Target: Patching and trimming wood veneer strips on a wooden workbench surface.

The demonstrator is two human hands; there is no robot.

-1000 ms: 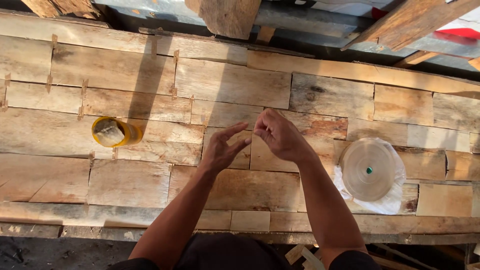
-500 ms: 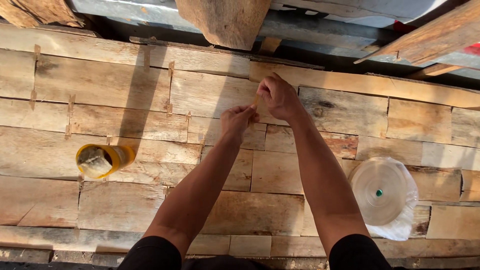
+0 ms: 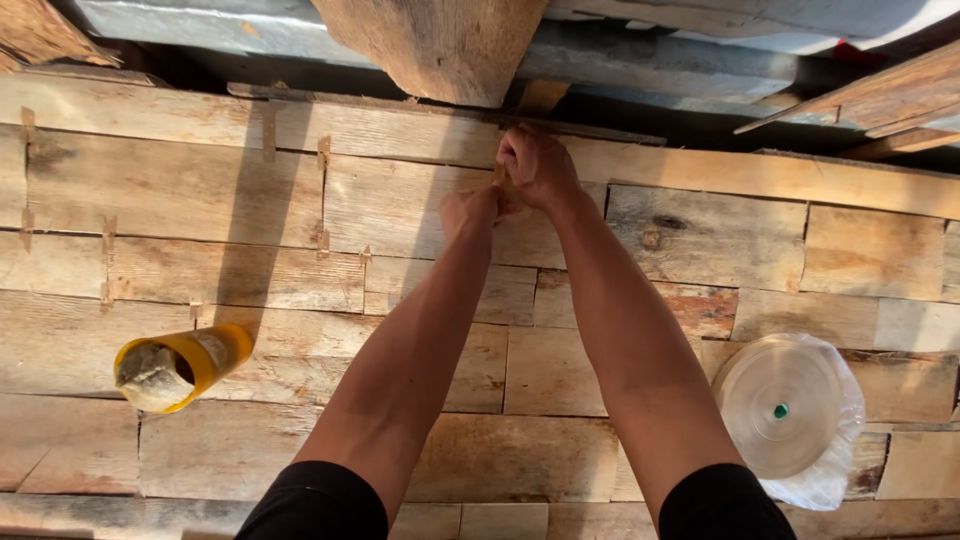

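Note:
Both my arms reach forward over a surface of pale wooden planks (image 3: 180, 190). My right hand (image 3: 537, 165) is curled into a loose fist near the far plank edge, its fingers closed on a small tan strip (image 3: 502, 184). Just below and to the left of it, my left hand (image 3: 470, 211) has its fingertips pinched on the same strip against the wood. Most of the strip is hidden by the fingers. Similar short tan strips (image 3: 323, 152) lie across several seams between the planks.
A yellow can (image 3: 200, 358) lies on its side at the left, with a grey wad in its mouth. A clear plastic spool in a bag (image 3: 785, 405) rests at the right. A thick wooden beam (image 3: 430, 45) and grey metal sheeting run along the far edge.
Both hands have moved forward, from the middle planks up to the far seam, and closed together on the strip. The view has shifted with them.

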